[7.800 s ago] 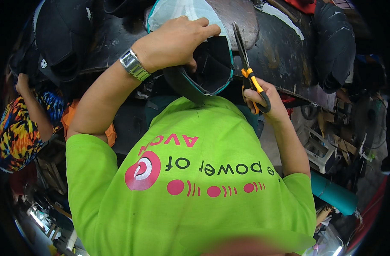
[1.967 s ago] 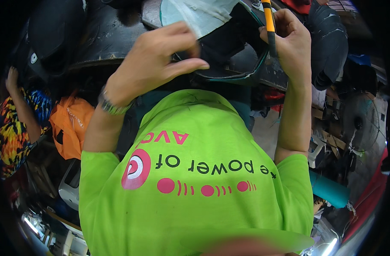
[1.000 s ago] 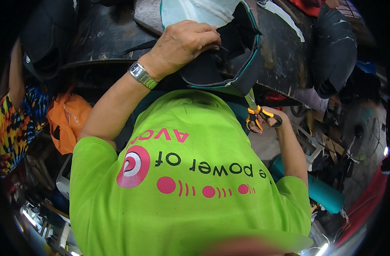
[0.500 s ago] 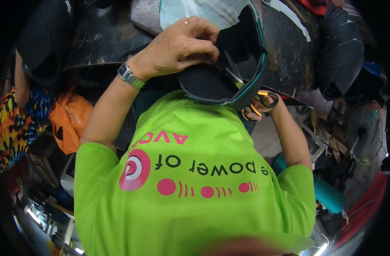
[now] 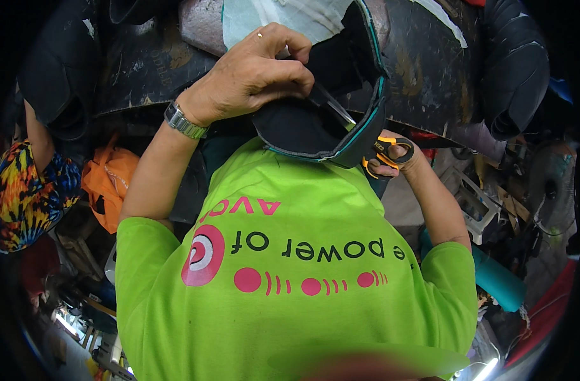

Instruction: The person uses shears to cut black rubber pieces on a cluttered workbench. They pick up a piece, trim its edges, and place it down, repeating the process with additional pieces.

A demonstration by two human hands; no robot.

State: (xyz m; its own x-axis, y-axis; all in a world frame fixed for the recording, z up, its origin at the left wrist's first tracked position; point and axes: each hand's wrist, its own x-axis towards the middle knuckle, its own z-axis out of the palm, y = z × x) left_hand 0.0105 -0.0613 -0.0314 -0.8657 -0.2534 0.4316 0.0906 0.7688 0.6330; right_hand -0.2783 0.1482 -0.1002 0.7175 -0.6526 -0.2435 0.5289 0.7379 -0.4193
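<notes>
A black padded fabric piece with teal edging curves open in front of my chest, a pale, whitish panel behind it. My left hand, wearing a metal watch, pinches the black fabric at its inner side; the fingertips are partly hidden. In my right hand are scissors with orange and black handles, fingers through the loops. The scissors' blades show inside the curved fabric, pointing toward my left fingers. Where blades and handles meet is hidden by the fabric wall.
A dark, worn work surface lies beyond the piece. Black shaped pieces stand at its left and right. An orange bag and another person's tie-dyed clothing are at left; a teal roll lies at right.
The fabric piece and my left hand have shifted slightly left. My right hand has turned a little, so more of the scissors' handles shows; the blades look closer together.
</notes>
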